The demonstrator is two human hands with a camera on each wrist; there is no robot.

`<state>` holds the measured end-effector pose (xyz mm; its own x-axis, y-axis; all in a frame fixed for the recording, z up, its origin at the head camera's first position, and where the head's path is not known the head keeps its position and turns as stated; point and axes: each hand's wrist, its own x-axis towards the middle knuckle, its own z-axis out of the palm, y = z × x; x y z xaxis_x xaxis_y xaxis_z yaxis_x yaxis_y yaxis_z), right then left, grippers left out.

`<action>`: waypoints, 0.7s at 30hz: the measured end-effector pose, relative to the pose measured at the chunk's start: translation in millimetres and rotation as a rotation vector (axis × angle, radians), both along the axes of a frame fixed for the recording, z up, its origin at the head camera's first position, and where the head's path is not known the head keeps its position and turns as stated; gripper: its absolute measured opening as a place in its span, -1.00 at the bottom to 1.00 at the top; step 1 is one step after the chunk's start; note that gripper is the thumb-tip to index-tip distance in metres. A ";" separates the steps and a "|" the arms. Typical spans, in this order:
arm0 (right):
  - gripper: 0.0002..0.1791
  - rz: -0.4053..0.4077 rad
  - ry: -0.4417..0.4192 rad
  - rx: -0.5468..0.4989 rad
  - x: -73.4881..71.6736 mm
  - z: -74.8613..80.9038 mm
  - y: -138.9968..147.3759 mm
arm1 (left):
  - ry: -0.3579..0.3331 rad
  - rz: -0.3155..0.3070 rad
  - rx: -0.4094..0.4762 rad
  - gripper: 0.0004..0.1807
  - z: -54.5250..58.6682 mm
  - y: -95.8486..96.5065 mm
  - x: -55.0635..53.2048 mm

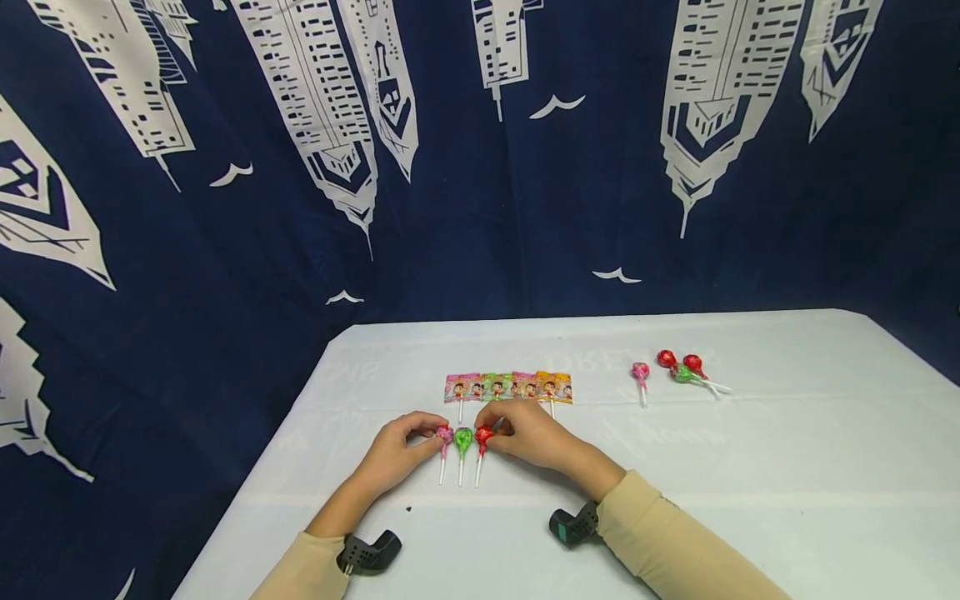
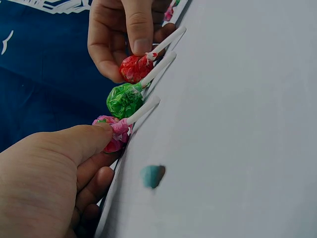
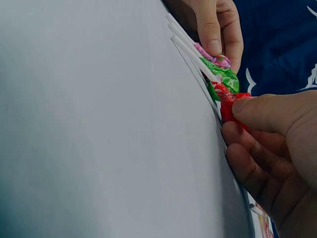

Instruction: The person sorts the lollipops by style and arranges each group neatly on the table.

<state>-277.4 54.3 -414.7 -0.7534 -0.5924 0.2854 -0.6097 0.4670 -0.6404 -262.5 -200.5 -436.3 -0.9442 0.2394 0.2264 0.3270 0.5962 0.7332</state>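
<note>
- Pink lollipop (image 1: pixel 445 434): left of a row of three, left of centre on the white table (image 1: pixel 750 492). Left hand (image 1: pixel 405 446) pinches its head between thumb and fingertip, no gap that I can see; lower fingers loosely bent.
- Green lollipop (image 1: pixel 463 438): middle, just beside the others.
- Red lollipop (image 1: pixel 483 435): right end; I read the right hand (image 1: pixel 528 432) pinching it likewise. All three sticks point towards the near side.
- Just beyond: I log a row of printed wrappers (image 1: pixel 495 387), pink, green and orange.
- Far right, well apart: a lone pink lollipop (image 1: pixel 640 372) near a red-and-green cluster (image 1: pixel 682 374).
- Edges: left side slants away, far corners rounded; I note wide white surface right of the right sleeve (image 1: pixel 675 533).
- Room: navy cloth (image 1: pixel 487 225) with white towers hangs behind.
</note>
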 end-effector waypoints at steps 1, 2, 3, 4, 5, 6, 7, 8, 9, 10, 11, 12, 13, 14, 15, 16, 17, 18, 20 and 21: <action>-0.78 -0.003 0.009 0.005 -0.1 0.0 -0.2 | 0.001 0.000 0.000 -0.77 0.2 0.0 -0.1; -0.78 -0.007 0.017 0.010 -0.1 0.1 -0.4 | 0.002 0.000 0.000 -0.77 0.3 0.0 -0.2; -0.78 -0.010 0.023 0.013 -0.1 -0.2 -0.6 | 0.004 -0.001 0.000 -0.77 0.3 0.1 -0.5; -0.78 -0.011 0.024 0.013 -0.1 -0.7 -0.8 | 0.003 0.000 0.000 -0.77 0.4 0.2 -0.5; -0.78 -0.011 0.021 0.012 0.1 -0.9 -1.3 | 0.002 0.002 0.000 -0.77 0.4 0.2 -0.4; -0.79 -0.012 0.019 0.010 0.4 -1.3 -1.9 | 0.002 0.002 0.000 -0.77 0.3 0.2 -0.4; -0.79 -0.012 0.018 0.007 0.5 -2.1 -2.1 | 0.001 0.004 0.000 -0.77 0.3 0.2 -0.4; -0.79 -0.015 0.015 0.004 0.8 -2.7 -2.5 | 0.000 0.004 0.001 -0.77 0.5 0.3 -0.2; -0.79 -0.016 0.013 -0.001 0.8 -3.6 -2.9 | -0.002 0.005 0.002 -0.77 0.5 0.4 -0.2; -0.79 -0.020 0.013 -0.003 1.0 -4.1 -3.4 | -0.004 0.006 0.004 -0.77 0.9 0.4 0.1; -0.79 -0.024 0.013 -0.005 1.3 -4.5 -3.8 | -0.004 0.006 0.003 -0.77 1.0 0.5 0.2; -0.80 -0.028 0.018 -0.006 1.3 -5.1 -4.1 | -0.003 0.005 0.004 -0.77 1.2 0.6 0.2; -0.80 -0.032 0.021 -0.006 1.6 -5.5 -4.3 | -0.001 0.005 0.003 -0.77 1.4 0.7 0.3; -0.79 -0.036 0.024 -0.006 2.2 -5.3 -4.7 | 0.000 0.004 0.003 -0.77 1.6 0.8 0.3; -0.79 -0.038 0.026 -0.006 2.2 -5.6 -4.7 | 0.001 0.003 0.002 -0.77 1.6 0.9 0.2; -0.79 -0.038 0.028 -0.005 2.5 -5.6 -4.7 | 0.001 0.003 0.002 -0.77 1.7 0.9 0.3; -0.79 -0.039 0.028 -0.005 2.8 -5.5 -4.7 | 0.001 0.003 0.001 -0.77 1.6 0.9 0.2; -0.79 -0.038 0.028 -0.003 3.0 -5.3 -4.7 | 0.001 0.003 0.001 -0.77 1.4 0.9 0.2; -0.77 -0.035 0.027 -0.002 3.2 -5.1 -4.2 | -0.001 0.006 0.000 -0.77 0.9 0.7 0.0; -0.77 -0.034 0.026 -0.001 3.1 -5.2 -3.9 | -0.002 0.007 -0.001 -0.77 0.5 0.7 -0.1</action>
<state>-274.3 50.4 -419.9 -0.7657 -0.5660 0.3057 -0.6098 0.4874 -0.6250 -262.7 -199.8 -435.8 -0.9463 0.2326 0.2244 0.3212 0.5992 0.7333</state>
